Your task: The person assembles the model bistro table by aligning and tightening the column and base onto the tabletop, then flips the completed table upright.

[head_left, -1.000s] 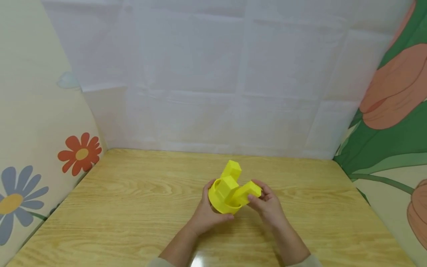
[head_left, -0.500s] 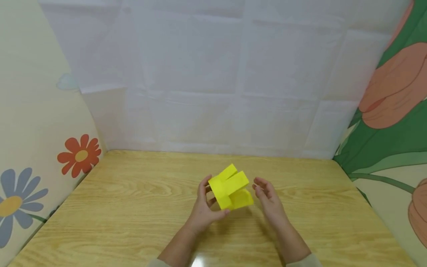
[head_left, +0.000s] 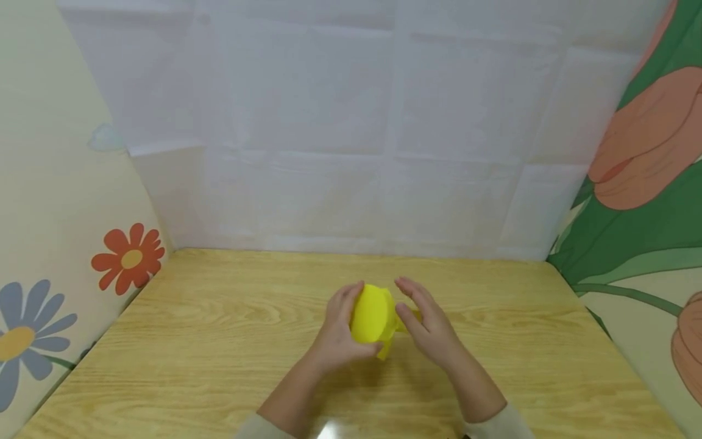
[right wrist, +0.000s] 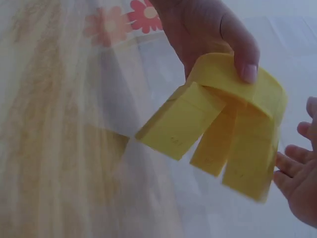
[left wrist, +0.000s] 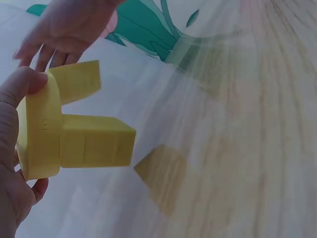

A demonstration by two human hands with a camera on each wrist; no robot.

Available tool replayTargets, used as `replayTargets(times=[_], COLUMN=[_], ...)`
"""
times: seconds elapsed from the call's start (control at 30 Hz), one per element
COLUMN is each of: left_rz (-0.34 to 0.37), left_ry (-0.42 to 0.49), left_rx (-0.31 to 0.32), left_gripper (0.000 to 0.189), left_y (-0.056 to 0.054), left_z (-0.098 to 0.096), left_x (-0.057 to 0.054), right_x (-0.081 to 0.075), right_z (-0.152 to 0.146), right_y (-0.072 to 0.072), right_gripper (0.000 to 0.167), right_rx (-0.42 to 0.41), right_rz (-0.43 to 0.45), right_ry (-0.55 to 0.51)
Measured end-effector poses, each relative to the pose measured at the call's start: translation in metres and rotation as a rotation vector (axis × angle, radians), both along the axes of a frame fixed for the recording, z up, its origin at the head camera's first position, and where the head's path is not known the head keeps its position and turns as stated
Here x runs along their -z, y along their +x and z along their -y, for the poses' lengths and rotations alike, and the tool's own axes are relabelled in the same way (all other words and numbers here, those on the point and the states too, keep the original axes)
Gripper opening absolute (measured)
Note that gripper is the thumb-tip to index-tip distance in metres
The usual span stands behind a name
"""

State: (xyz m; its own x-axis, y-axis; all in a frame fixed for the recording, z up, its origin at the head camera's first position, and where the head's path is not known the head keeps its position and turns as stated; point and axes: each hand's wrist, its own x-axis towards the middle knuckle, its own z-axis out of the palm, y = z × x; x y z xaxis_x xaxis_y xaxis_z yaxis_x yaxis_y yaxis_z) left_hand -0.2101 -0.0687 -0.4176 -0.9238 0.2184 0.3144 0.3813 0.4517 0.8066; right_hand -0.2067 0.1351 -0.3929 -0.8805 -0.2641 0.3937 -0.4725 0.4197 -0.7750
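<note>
A yellow plastic piece (head_left: 370, 314) has a round, shallow base and blocky rectangular legs sticking out from one side. My left hand (head_left: 336, 334) grips the base by its rim, thumb on the near side and fingers on the far side. In the head view the flat round face shows, and the legs point right, partly hidden. The left wrist view shows a leg (left wrist: 97, 141) with its square end away from the palm. My right hand (head_left: 432, 324) is beside the legs, fingers extended; in the right wrist view its fingertips are right at the outer leg (right wrist: 250, 156).
Below the hands is a wood-grain table (head_left: 230, 329). A white creased cloth (head_left: 307, 122) hangs along the back edge. Flower-printed panels stand at the left (head_left: 49, 183) and right (head_left: 647, 256).
My left hand has turned the yellow piece, so its flat round face now shows and its legs point right. My right hand let go of a leg, moved back, then came close again.
</note>
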Motion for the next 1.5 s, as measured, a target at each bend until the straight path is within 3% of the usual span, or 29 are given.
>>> replayTargets(times=[0.13, 0.3, 0.63, 0.93, 1.3, 1.5], left_rz=[0.002, 0.014, 0.113, 0.211, 0.255, 0.286], left_ry=[-0.089, -0.119, 0.048, 0.151, 0.234, 0.228], left_rx=[0.041, 0.050, 0.015, 0.038, 0.114, 0.100], left_gripper=[0.106, 0.107, 0.110, 0.112, 0.103, 0.098], left_y=[-0.002, -0.005, -0.010, -0.012, -0.015, -0.018], left_z=[-0.001, -0.001, -0.004, -0.001, 0.003, 0.004], left_x=[-0.005, -0.005, 0.007, 0.012, 0.018, 0.017], right_x=[-0.003, 0.005, 0.027, 0.039, 0.046, 0.044], right_z=[0.007, 0.008, 0.001, -0.007, -0.004, -0.004], right_y=[-0.003, -0.005, -0.008, -0.010, -0.012, -0.017], right_gripper=[0.045, 0.050, 0.063, 0.081, 0.088, 0.088], right_rx=[-0.062, -0.093, -0.106, -0.147, -0.066, -0.043], right_rz=[0.087, 0.172, 0.250, 0.321, 0.407, 0.435], right_ry=[-0.013, -0.043, -0.092, -0.118, -0.201, -0.187])
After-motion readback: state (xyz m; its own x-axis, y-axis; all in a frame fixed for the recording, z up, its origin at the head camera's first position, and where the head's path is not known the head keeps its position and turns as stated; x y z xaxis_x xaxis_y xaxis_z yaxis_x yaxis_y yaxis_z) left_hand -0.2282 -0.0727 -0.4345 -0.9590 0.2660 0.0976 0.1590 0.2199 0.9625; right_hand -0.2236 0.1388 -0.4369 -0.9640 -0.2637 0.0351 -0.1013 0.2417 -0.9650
